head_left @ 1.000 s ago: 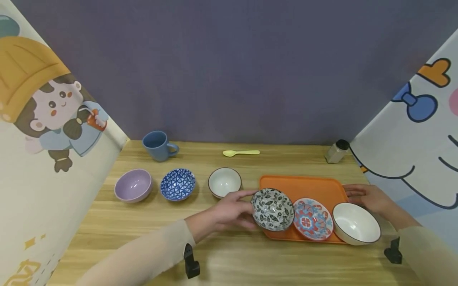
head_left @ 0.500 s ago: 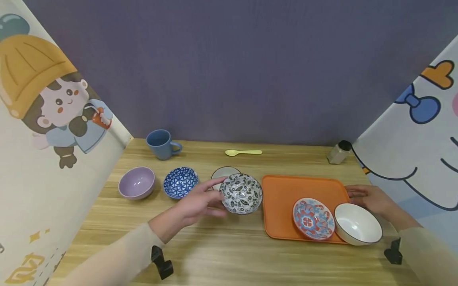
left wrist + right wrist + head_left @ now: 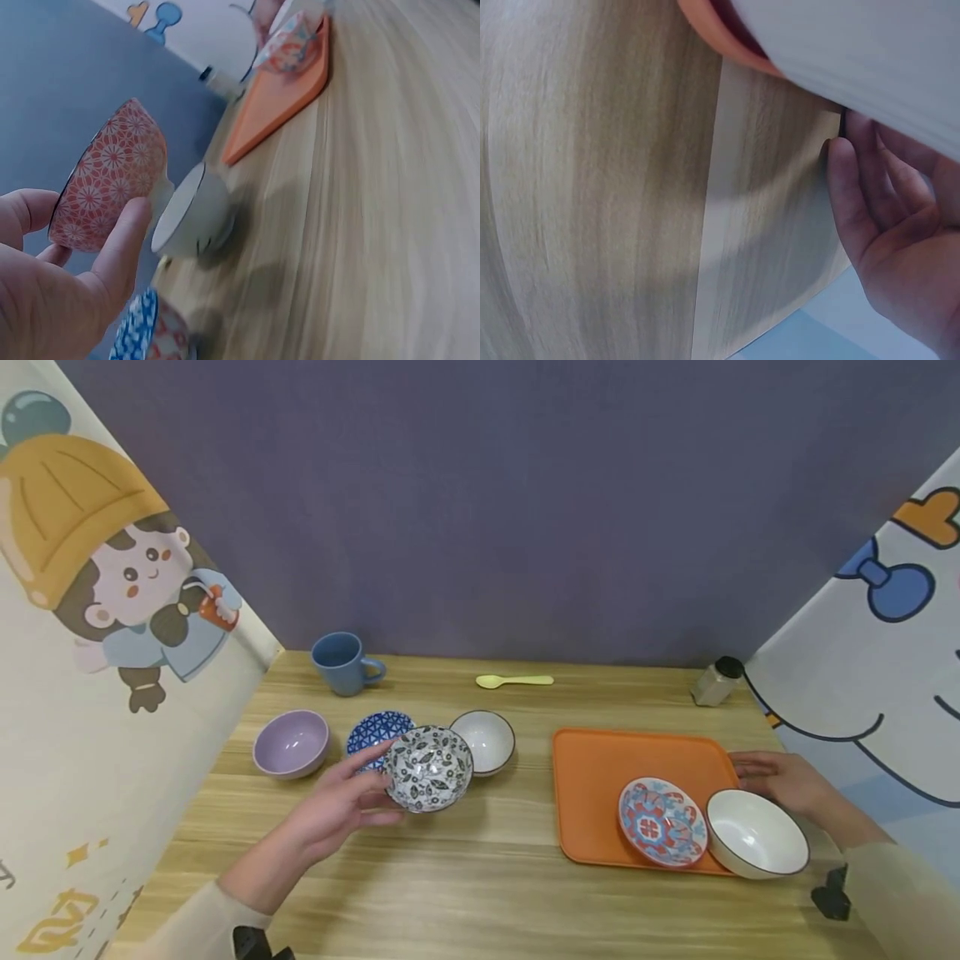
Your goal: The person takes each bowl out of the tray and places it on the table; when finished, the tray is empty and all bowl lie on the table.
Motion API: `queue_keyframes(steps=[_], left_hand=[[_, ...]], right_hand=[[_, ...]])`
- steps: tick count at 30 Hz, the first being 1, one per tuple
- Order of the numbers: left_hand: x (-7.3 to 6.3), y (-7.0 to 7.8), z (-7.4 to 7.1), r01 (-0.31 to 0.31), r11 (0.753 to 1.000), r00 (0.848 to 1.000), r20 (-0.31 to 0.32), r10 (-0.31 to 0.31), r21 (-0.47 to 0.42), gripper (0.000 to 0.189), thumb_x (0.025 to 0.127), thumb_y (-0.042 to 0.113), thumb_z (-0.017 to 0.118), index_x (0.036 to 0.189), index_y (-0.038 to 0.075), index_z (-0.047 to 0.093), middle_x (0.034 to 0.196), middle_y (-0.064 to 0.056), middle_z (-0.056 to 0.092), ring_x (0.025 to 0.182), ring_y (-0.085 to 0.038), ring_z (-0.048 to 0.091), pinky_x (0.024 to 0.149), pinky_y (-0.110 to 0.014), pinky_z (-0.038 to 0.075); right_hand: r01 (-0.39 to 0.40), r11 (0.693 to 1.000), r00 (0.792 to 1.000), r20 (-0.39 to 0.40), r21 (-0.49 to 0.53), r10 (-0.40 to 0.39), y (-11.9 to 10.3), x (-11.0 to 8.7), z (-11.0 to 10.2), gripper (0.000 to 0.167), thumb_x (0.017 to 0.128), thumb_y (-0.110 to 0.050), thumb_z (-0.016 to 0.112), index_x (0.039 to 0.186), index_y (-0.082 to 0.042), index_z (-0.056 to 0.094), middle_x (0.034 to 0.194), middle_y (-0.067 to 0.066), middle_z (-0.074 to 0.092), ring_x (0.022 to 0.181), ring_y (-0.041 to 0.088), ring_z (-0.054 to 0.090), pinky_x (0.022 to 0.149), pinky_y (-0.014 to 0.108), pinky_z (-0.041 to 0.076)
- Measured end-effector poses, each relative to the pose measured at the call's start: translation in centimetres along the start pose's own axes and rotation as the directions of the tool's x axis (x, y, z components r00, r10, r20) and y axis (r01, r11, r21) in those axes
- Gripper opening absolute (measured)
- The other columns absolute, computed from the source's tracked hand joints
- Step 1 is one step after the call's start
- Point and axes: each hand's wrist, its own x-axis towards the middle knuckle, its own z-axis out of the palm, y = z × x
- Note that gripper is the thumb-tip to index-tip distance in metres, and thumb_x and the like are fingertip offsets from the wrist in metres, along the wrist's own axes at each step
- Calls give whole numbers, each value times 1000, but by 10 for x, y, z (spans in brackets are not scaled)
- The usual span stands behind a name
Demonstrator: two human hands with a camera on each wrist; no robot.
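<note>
My left hand [image 3: 337, 806] holds a small bowl [image 3: 429, 770] by its side, thumb and fingers about it. Black leaves and flowers cover its white inside; the left wrist view shows a red floral outside [image 3: 112, 180]. The bowl is raised above the table and overlaps a blue-and-white patterned bowl [image 3: 367, 735] in the head view. At the right end of the orange tray [image 3: 600, 777], my right hand [image 3: 780, 781] rests with relaxed fingers behind a large white bowl [image 3: 757, 835]. A red-and-blue patterned bowl [image 3: 662, 827] sits on the tray beside that white bowl.
A purple bowl [image 3: 291, 745] stands at the left, with a blue mug [image 3: 341, 664] behind. A small white bowl [image 3: 487, 743] is at mid-table. Along the back lie a yellow spoon [image 3: 517, 681] and a black-capped jar [image 3: 716, 682]. Walls bound the back and sides.
My left hand has carried the black-flowered bowl leftward off the tray, past the small white bowl to the front of the blue-and-white one. The right hand stays by the tray's right end.
</note>
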Motion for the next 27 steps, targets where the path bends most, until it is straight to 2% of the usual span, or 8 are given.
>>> queue_keyframes(steps=[6,11,18,22,24,27], left_hand=[[-21,-9,-26,-16,999,995,-101,12,-33,71,103,8,51,166,14,17,145,-21,43,107,-27,70,101,-51,58],[-36,-17,-48,-33,999,988,-152,27,-42,72,104,9,50,166,13,13,141,-10,47,109,-26,69,102,-49,58],[-58,-38,-76,-31,996,971,-237,9,-88,68,105,10,50,166,18,19,130,2,56,109,-25,70,99,-48,59],[-69,-51,-93,-57,994,967,-253,31,-98,71,107,10,48,166,12,7,125,6,62,108,-25,71,97,-45,61],[-74,-57,-101,-76,991,968,-245,48,-106,72,109,11,46,165,9,1,124,7,64,108,-25,71,98,-45,60],[-81,-65,-113,-107,986,969,-234,75,-127,72,110,11,44,165,11,-3,123,11,65,109,-24,71,98,-45,60]], right_hand=[[-13,1000,1000,-2,-2,13,1,3,-1,65,99,-24,69,149,8,44,135,34,60,122,52,58,78,34,63],[-18,1000,1000,-3,-23,18,1,3,-2,65,98,-25,70,149,7,46,134,33,61,122,52,58,79,36,63],[-11,1000,1000,-4,-22,11,-1,0,-2,63,99,-23,68,149,8,45,134,33,61,122,52,59,77,30,61],[-9,1000,1000,1,-1,9,-2,0,-1,64,100,-23,68,149,9,44,136,34,60,123,52,58,77,29,62],[-7,1000,1000,4,3,7,-1,0,-1,63,100,-22,67,149,9,43,136,34,59,123,52,58,78,32,63],[-17,1000,1000,2,-3,17,0,0,0,63,100,-22,67,150,9,43,137,33,59,124,51,58,81,37,64]])
